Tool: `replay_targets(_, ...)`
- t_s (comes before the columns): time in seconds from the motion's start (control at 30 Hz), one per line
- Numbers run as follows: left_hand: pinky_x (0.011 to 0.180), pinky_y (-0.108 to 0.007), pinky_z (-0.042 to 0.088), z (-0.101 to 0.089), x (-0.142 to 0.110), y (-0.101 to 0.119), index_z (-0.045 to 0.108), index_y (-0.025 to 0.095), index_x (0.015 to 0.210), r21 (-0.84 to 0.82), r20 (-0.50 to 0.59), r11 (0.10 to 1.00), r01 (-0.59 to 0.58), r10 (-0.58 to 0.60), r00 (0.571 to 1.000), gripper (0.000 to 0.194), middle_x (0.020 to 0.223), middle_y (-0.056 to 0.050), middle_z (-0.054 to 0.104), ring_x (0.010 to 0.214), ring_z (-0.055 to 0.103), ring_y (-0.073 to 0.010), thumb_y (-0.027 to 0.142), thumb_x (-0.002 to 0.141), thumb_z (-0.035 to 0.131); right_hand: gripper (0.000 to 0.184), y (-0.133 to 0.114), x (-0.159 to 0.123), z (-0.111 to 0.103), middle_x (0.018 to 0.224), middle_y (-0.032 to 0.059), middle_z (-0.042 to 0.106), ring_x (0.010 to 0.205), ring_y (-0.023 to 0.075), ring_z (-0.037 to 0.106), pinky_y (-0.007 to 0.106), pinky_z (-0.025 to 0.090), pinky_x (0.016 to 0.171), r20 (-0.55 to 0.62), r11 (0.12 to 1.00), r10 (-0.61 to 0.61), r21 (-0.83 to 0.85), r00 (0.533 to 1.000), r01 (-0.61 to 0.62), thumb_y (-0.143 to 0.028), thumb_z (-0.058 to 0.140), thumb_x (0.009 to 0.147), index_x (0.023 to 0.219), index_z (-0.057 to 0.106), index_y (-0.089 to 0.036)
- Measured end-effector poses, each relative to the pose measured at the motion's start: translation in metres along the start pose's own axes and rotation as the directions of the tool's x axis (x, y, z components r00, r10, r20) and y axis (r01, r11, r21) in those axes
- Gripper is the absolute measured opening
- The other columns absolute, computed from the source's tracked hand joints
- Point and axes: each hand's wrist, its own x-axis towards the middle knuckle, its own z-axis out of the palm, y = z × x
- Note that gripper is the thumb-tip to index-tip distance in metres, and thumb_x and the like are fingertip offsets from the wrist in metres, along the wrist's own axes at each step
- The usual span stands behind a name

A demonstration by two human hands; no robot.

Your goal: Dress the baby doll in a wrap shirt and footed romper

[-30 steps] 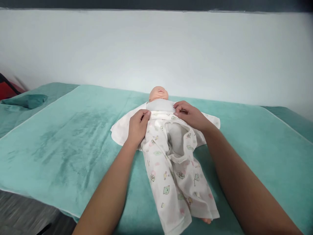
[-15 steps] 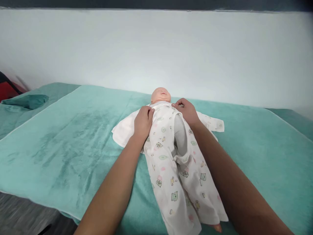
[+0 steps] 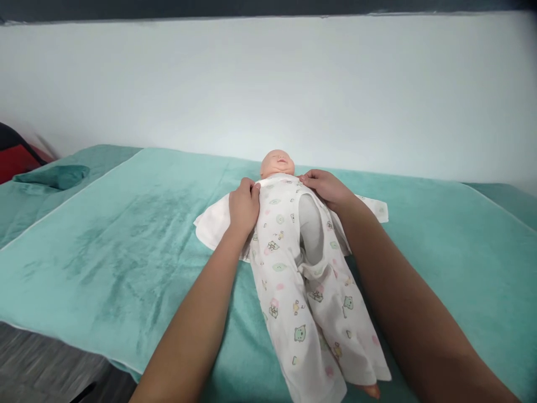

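A baby doll [image 3: 277,164] lies on its back, its head toward the wall. White printed baby trousers [image 3: 279,268] with an open crotch cover its body and legs, reaching up to the chest; one foot shows below a hem. My left hand [image 3: 244,206] is closed on the trousers' upper edge at the left of the chest. On the other side, my right hand [image 3: 329,187] pinches the upper right corner, fingertips close to the doll's neck. Beneath the doll, a white baby shirt [image 3: 212,223] is spread out, its sleeves reaching to both sides.
A teal plush cover [image 3: 126,246] lies under everything, with a folded teal cloth [image 3: 54,176] at the far left. Behind it rises a white wall [image 3: 268,84]. A red and black object [image 3: 17,157] stands at the left edge; grey floor [image 3: 42,358] shows at lower left.
My right hand has shifted slightly right, its wrist and forearm swinging outward from the trousers. My left hand has edged slightly left and up. The doll stays in place.
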Motion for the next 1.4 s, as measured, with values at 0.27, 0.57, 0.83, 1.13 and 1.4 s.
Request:
replay_targets(0.27,0.084,-0.039,0.042,0.008,0.003,0.001,0.057,0.021,0.091,0.186,0.005,0.983,-0.008,0.008,1.0,0.017,0.091,-0.009,0.069,0.087,0.061,-0.0275,0.029,0.098,0.043,0.033,-0.002,0.016,0.013,0.059,-0.0003,0.053,0.06,0.016,0.049,0.033,0.041,0.063,-0.161,0.977,0.114,-0.159,0.98,-0.14,-0.047,0.07,0.073,0.063,0.052,-0.021)
replay_targets(0.57,0.106,-0.044,0.04,0.005,-0.005,-0.013,0.065,0.022,0.125,0.255,0.056,0.938,-0.234,0.227,0.972,0.039,0.134,-0.009,0.064,0.121,0.055,-0.0278,0.013,0.093,0.045,0.02,0.016,-0.014,0.015,0.108,0.0066,0.07,0.102,0.0211,0.063,0.038,0.048,0.094,-0.233,0.968,-0.245,-0.014,0.941,0.249,-0.039,0.062,0.079,0.089,0.061,-0.022)
replay_targets(0.83,0.105,-0.04,0.045,-0.007,-0.021,-0.01,0.071,0.022,0.113,0.027,-0.096,0.963,-0.269,0.27,0.958,0.03,0.117,-0.007,0.07,0.116,0.058,-0.0237,0.016,0.092,0.05,0.017,0.019,-0.052,-0.001,0.085,0.0043,0.071,0.082,0.0222,0.062,0.038,0.046,0.083,-0.295,0.955,-0.099,-0.297,0.95,0.007,-0.036,0.058,0.077,0.08,0.067,-0.021)
replay_targets(1.13,0.097,-0.034,0.05,-0.01,-0.021,0.011,0.07,0.022,0.112,-0.221,0.006,0.967,-0.123,0.128,0.992,0.026,0.116,-0.005,0.07,0.105,0.064,-0.0199,0.034,0.093,0.055,0.025,0.023,-0.064,-0.009,0.088,0.0017,0.073,0.079,0.019,0.061,0.03,0.045,0.072,-0.079,0.999,0.035,0.036,0.996,-0.032,-0.039,0.066,0.072,0.088,0.071,-0.021)
replay_targets(1.4,0.104,-0.044,0.043,0.002,0.012,0.072,0.07,0.021,0.107,0.15,0.257,0.977,-0.151,0.109,0.96,0.042,0.124,-0.011,0.063,0.12,0.055,-0.0307,0.055,0.086,0.059,0.019,0.021,-0.06,-0.013,0.079,0.0002,0.067,0.07,0.0155,0.055,0.028,0.043,0.065,0.026,0.993,-0.004,0.117,1.0,0.001,-0.038,0.068,0.071,0.079,0.065,-0.02)
